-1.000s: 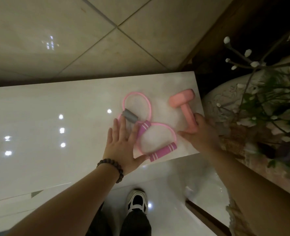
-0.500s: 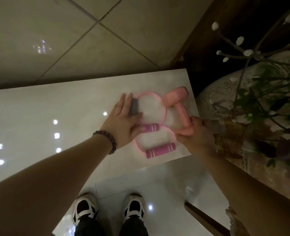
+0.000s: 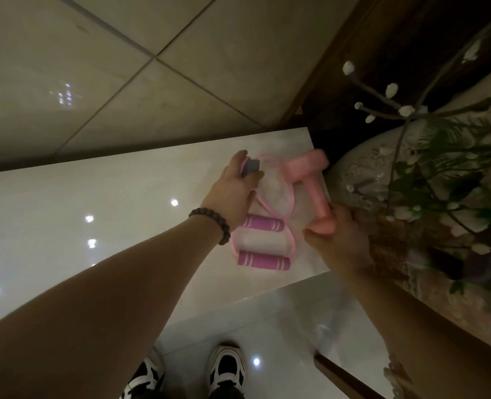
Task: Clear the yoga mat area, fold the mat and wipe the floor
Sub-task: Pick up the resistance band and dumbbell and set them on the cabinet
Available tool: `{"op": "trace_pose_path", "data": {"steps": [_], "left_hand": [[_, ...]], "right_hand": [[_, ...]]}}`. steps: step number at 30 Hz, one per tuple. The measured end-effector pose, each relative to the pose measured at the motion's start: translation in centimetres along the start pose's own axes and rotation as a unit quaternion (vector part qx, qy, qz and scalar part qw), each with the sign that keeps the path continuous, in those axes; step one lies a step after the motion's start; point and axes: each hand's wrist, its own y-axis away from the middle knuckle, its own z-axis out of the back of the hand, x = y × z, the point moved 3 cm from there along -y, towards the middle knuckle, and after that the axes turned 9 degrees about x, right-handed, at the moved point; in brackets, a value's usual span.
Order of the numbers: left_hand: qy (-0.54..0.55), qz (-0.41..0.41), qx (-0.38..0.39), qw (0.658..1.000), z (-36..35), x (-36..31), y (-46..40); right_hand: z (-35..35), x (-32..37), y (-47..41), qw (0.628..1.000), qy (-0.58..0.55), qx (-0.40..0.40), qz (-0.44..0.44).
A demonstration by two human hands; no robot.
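1. The pink dumbbell (image 3: 310,180) lies at the far right corner of the white ledge (image 3: 66,203), long axis from 11 o'clock (far head) to 5 o'clock (near head).
2. The right hand (image 3: 336,237) has fingers curled round the near head, at the ledge's right edge.
3. The left hand (image 3: 235,188) pinches the grey sleeve (image 3: 251,166) of the pink resistance band (image 3: 263,226).
4. The band lies at 9 o'clock of the dumbbell, touching its far head; purple handles nearest the person.
5. Judgement: release follows; the dumbbell may roll off the edge.

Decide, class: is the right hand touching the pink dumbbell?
Touching. The head view shows the right hand gripping the near end of the pink dumbbell.
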Motion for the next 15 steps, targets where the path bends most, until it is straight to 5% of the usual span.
{"op": "trace_pose_path", "data": {"steps": [4, 7, 11, 15], "left_hand": [[0.038, 0.079, 0.021, 0.996, -0.6, -0.3, -1.0], [-0.100, 0.138, 0.023, 0.985, -1.4, 0.1, 0.1], [-0.208, 0.075, -0.039, 0.974, -2.1, 0.4, 2.4], [-0.197, 0.027, 0.018, 0.980, -4.3, 0.0, 4.4]], "right_hand": [[1.8, 1.5, -1.3, 0.999, -0.015, -0.009, -0.036], [2.3, 2.4, -2.1, 0.998, -0.051, 0.012, -0.037], [1.9, 2.3, -2.3, 0.997, -0.070, 0.004, -0.023], [0.5, 1.3, -1.7, 0.996, -0.084, 0.010, -0.025]]}}
